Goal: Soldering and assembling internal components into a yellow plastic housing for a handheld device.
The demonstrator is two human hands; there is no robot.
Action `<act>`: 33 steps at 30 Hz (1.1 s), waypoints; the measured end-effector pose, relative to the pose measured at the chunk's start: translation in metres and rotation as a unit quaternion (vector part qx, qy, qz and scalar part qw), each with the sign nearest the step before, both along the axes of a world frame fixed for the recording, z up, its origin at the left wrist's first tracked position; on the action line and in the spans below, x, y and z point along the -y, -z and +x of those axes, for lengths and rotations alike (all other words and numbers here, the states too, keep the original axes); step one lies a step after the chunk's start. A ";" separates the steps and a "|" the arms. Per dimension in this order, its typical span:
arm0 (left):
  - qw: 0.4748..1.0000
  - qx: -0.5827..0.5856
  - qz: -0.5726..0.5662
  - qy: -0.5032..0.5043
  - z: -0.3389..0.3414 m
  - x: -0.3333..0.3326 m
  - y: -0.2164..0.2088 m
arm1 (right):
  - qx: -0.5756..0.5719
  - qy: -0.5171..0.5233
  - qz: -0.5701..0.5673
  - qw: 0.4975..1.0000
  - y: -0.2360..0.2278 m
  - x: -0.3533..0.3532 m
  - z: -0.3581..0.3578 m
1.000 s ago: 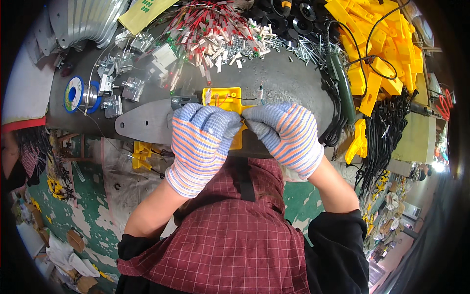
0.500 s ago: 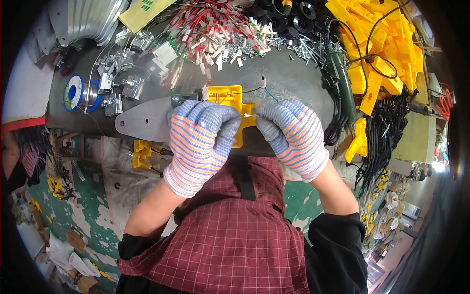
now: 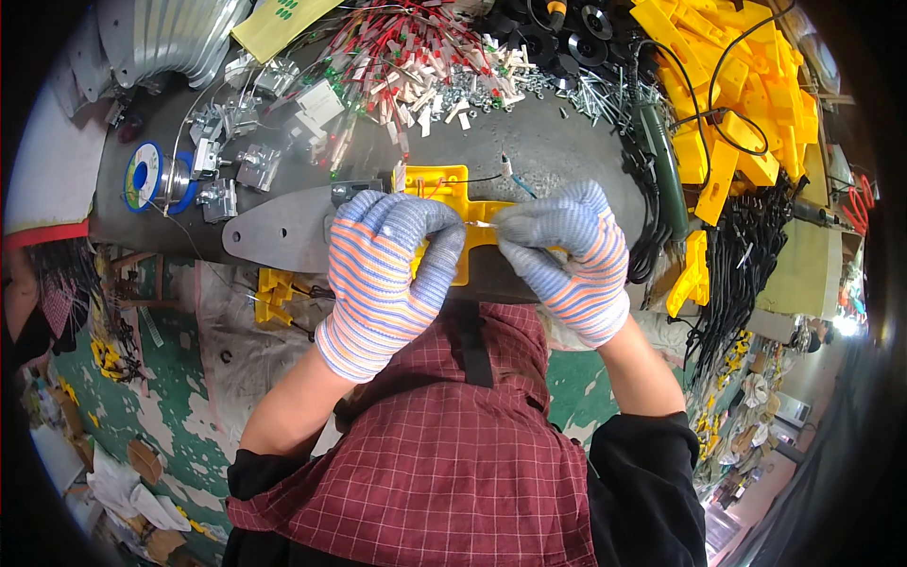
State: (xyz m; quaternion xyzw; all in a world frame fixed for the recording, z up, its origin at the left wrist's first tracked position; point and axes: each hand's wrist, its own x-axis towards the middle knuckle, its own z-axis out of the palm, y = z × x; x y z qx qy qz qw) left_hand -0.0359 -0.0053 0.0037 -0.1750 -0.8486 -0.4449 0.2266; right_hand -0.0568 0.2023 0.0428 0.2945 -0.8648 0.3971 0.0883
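Note:
In striped knit gloves, both hands meet over a yellow plastic housing (image 3: 442, 174) on the dark bench. A thin pale wire (image 3: 480, 224) with a shiny bare stretch spans the small gap between the fingertips. My left hand (image 3: 392, 260) pinches its left end. My right hand (image 3: 572, 260) pinches the other end with thumb and forefinger. Behind the housing, a black lead runs to a small white-and-dark part (image 3: 506, 166) with a blue wire that passes toward my right hand. A flat grey metal plate (image 3: 279, 231) lies left of the housing, partly behind my left glove.
A solder wire spool (image 3: 156, 178) and metal brackets (image 3: 255, 168) are at the left. Red-wired parts (image 3: 397, 66) and screws (image 3: 593, 93) fill the back. A green-handled tool (image 3: 661, 170), yellow plastic parts (image 3: 732, 104) and black cables (image 3: 742, 274) stand right.
My right hand has shifted slightly, its thumb dropping away from the forefinger's knuckles. The small white-and-dark part has tilted. My left hand stays nearly still.

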 end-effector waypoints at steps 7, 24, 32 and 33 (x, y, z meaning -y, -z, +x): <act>1.000 0.001 0.000 -0.003 0.000 0.000 -0.001 | -0.024 -0.004 0.097 0.995 -0.007 0.012 -0.005; 1.000 -0.006 -0.019 0.012 -0.005 0.001 -0.005 | -0.058 0.022 0.122 0.991 -0.008 0.012 -0.007; 1.000 0.010 -0.014 -0.005 -0.005 -0.002 -0.006 | -0.022 -0.028 0.025 0.999 -0.001 -0.003 -0.011; 1.000 0.018 -0.017 -0.010 -0.005 -0.002 -0.006 | -0.060 -0.049 0.064 0.995 -0.002 -0.006 -0.012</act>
